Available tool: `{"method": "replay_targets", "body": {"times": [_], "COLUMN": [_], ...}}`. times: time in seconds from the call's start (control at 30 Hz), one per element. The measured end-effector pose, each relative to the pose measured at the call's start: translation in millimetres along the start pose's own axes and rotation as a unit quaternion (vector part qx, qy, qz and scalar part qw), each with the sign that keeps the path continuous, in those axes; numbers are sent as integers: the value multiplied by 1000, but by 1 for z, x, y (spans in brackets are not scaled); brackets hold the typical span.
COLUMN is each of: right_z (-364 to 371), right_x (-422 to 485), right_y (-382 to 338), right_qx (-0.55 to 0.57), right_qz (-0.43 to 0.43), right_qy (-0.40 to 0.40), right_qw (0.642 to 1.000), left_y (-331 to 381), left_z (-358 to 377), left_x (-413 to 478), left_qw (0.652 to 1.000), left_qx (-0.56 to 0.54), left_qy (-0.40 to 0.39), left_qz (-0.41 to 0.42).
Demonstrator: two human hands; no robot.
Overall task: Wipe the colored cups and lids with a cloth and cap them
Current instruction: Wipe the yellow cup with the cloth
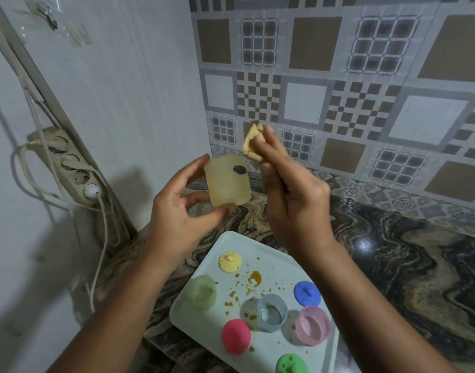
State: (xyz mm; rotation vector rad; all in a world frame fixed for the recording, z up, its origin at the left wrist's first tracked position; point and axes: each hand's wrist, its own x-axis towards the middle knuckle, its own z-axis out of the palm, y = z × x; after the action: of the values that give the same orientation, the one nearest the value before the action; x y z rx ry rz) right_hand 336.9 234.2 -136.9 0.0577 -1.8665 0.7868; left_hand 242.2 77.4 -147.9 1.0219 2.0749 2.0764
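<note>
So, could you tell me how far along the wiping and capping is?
Done: no cup is capped. In hand: the left hand holds the yellow cup, dark spot on it; the right hand pinches the cloth beside it. Left: the green cup, blue cup, pink cup and four lids lie loose on the stained tray.

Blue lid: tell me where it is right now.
In the head view, the blue lid lies flat near the right edge of the pale blue tray, just beyond the blue cup and the pink cup.
</note>
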Motion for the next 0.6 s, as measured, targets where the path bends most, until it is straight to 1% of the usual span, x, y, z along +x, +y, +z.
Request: {"method": "replay_targets", "body": {"times": [0.13, 0.2, 0.27, 0.43, 0.5, 0.6], "right_z": [17, 22, 23, 17, 12, 2], "right_x": [-7, -18, -30, -69, -78, -73], "right_y": [2, 3, 2, 9, 17, 22], "right_qx": [-14, -6, 7, 26, 19, 61], "right_qz": [-12, -6, -6, -13, 20, 129], "right_qy": [-112, -127, -123, -122, -108, -49], "right_qw": [994, 992, 992, 992, 994, 989], "left_y": [3, 3, 0, -4, -2, -5], "left_z": [2, 1, -3, -10, -12, -13], "left_x": [1, 1, 1, 3, 2, -1], "left_qw": [1000, 1000, 999, 999, 999, 1000], "left_qx": [-8, -14, -18, -19, -23, 15], "left_qy": [6, 20, 35, 37, 34, 19], "left_qz": [-11, -17, -19, -4, -9, -15]}}
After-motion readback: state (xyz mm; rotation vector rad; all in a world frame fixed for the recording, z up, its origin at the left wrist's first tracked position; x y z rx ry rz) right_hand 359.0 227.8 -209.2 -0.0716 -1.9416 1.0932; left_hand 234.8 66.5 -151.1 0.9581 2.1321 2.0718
